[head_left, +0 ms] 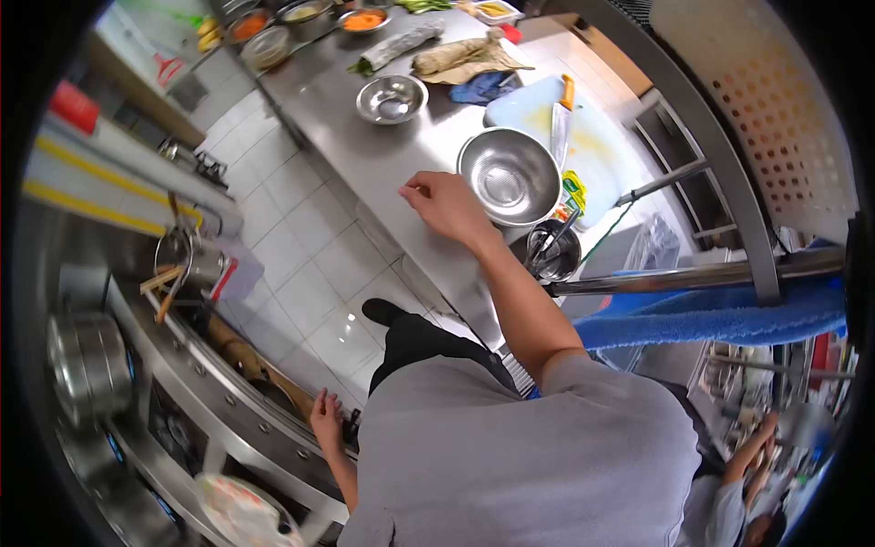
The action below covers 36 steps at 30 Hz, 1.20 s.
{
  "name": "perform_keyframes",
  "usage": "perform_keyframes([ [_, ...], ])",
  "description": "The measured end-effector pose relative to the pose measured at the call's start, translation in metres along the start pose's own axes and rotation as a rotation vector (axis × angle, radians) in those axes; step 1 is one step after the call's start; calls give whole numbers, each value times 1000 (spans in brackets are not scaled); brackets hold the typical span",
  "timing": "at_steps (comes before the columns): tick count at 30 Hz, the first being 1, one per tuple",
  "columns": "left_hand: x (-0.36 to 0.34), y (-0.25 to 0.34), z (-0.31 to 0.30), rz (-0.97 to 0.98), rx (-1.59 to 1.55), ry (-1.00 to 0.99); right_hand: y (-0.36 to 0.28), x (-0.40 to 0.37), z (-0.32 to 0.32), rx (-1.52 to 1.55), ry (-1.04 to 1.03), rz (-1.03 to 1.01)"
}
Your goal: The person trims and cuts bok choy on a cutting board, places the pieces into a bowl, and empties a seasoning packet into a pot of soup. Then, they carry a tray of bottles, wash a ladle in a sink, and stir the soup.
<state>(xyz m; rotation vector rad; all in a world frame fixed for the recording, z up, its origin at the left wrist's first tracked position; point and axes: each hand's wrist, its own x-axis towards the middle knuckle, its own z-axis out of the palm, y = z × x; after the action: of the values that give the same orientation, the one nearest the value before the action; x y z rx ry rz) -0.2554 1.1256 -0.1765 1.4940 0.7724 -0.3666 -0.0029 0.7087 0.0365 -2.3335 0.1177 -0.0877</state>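
Observation:
My right hand [448, 210] hovers over the edge of the steel counter [342, 123], its fingers curled in and nothing visible in them. Just right of it sits a perforated metal colander [510, 173], apart from the fingertips. Behind the colander, a knife with an orange handle [561, 123] lies on a white cutting board [597, 164]. A small metal bowl [392, 98] stands further back. Low on the left, my left hand [326, 421] hangs near the stove front [228, 401], with its fingers loosely apart and holding nothing.
A metal pot with utensils [554, 251] and a yellow-green packet [572, 191] are beside the colander. Wrapped bundles [456, 56] lie further back. Steel pots [87, 365] stand on the left. A metal rail [674, 280] runs right; another person's hands [761, 447] show lower right.

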Motion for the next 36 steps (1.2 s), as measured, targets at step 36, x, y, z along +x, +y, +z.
perform_keyframes([
  [36, 46, 277, 64, 878, -580, -183, -295, 36, 97, 28, -599, -1199],
])
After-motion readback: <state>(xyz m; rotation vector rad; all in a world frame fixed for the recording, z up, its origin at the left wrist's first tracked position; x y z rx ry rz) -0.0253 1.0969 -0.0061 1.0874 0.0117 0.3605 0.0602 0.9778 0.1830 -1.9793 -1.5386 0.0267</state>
